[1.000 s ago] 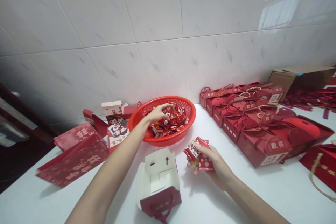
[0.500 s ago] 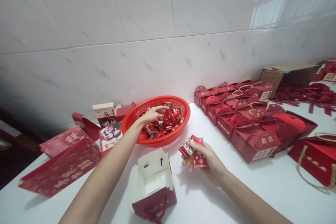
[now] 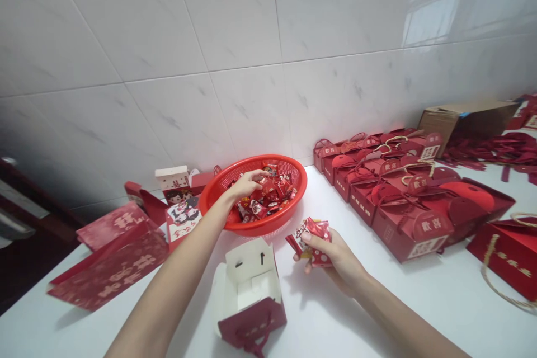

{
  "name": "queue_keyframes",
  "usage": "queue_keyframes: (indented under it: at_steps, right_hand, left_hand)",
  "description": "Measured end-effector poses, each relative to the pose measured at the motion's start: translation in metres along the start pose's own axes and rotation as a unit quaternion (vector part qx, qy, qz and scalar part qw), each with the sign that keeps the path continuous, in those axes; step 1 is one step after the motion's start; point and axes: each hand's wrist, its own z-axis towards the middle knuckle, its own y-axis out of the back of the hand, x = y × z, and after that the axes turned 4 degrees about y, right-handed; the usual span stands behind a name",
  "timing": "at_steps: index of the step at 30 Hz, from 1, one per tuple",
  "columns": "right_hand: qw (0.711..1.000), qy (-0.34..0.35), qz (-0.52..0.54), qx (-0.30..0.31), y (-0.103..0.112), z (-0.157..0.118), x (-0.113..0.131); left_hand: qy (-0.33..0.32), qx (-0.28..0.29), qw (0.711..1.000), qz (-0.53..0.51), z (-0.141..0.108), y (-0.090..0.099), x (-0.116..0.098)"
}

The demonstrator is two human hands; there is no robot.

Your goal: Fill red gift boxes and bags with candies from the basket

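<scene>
My left hand [image 3: 245, 185] reaches into a red plastic basket [image 3: 210, 210], just over a heap of red wrapped candies [image 3: 268, 196]. Its fingers are slightly bent and apart, with nothing visible between them. In my right hand [image 3: 335, 260] are several red-and-white candy packets [image 3: 312, 240], pinched under the thumb above the table. Between my forearms stands an open gift box [image 3: 251, 321], dark red outside and white inside, with a dark red ribbon at its front. Its visible inner floor is bare white.
Rows of closed dark red gift boxes [image 3: 409, 229] stand at the right, with a rope-handled red box [image 3: 507, 254] nearer the edge. Behind them are a cardboard carton [image 3: 438, 123] and red ribbons [image 3: 490, 150]. Red paper bags [image 3: 121, 268] stand left. A tiled wall [image 3: 251, 106] backs the table.
My left hand's fingers have bent and drawn in over the candies. My right hand still holds the packets, now bunched slightly differently. The whole view has shifted a little.
</scene>
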Motion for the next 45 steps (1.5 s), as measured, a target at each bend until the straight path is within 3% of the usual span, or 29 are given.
queue_keyframes:
  at_steps: [3,7,9,11,13,15,19,27,31,35,38,42,45]
  right_hand:
    - [1.0,-0.002,-0.004,-0.002,0.0,0.0,0.0]
    - [1.0,-0.005,-0.001,-0.008,0.0,-0.001,-0.001]
    - [1.0,-0.007,-0.005,-0.009,-0.001,-0.001,-0.001]
    - [1.0,-0.007,-0.008,-0.01,-0.001,-0.001,-0.001]
    - [1.0,-0.007,-0.009,-0.012,-0.001,-0.001,0.0]
    - [1.0,-0.006,-0.008,-0.013,-0.002,-0.001,0.001]
    - [1.0,-0.005,-0.017,-0.018,-0.003,-0.003,0.001]
    - [1.0,-0.004,-0.017,-0.01,-0.002,-0.002,-0.001]
    - [1.0,-0.004,-0.023,-0.014,-0.002,-0.002,0.0]
    - [1.0,-0.006,-0.025,-0.017,-0.004,-0.004,-0.001]
    - [0.999,-0.008,-0.029,-0.014,-0.005,-0.005,-0.001]
    - [0.999,-0.005,-0.031,-0.015,-0.005,-0.005,-0.001]
    - [0.999,-0.008,-0.038,-0.021,-0.005,-0.005,-0.001]
  left_hand:
    - [-0.011,-0.06,0.995,0.073,0.002,0.001,0.001]
    - [-0.057,-0.171,0.963,0.199,-0.002,0.001,-0.005]
    - [-0.082,-0.122,0.966,0.212,-0.005,-0.001,-0.008]
    - [-0.074,0.007,0.974,0.215,-0.008,-0.006,-0.01]
    - [-0.033,0.137,0.957,0.253,-0.009,-0.01,-0.008]
    - [0.013,0.196,0.926,0.324,-0.009,-0.014,-0.005]
    - [0.018,0.172,0.883,0.437,-0.008,-0.014,-0.002]
    - [0.078,0.142,0.827,0.538,-0.012,-0.016,-0.011]
    - [0.069,0.159,0.838,0.517,-0.014,-0.015,-0.012]
    - [0.025,0.223,0.881,0.416,-0.012,-0.016,-0.007]
    - [0.013,0.268,0.889,0.37,-0.013,-0.021,-0.005]
    - [0.024,0.288,0.892,0.348,-0.018,-0.027,-0.007]
    - [0.021,0.27,0.897,0.349,-0.019,-0.026,-0.007]
